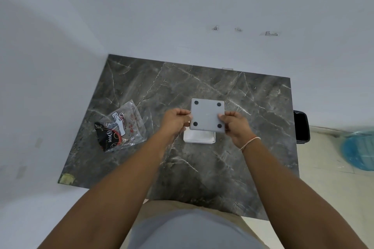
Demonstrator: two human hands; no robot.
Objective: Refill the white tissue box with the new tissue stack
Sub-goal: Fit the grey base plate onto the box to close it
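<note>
Two hands hold a square grey base panel with four black round feet [207,115] above a dark marble surface [232,159].

Both arms reach forward: left hand [175,120] and right hand [235,125] pinch opposite panel edges, over the white tissue box [199,138]; a clear plastic tissue packet [121,127] lies left.

Showing dark grey marble veined in white on the worktop [232,168]. Showing plain grey with four black round dots on the base panel [207,115]. Showing white on the tissue box [199,138]. Showing clear plastic with black, red and white print on the tissue pack [121,127].
</note>
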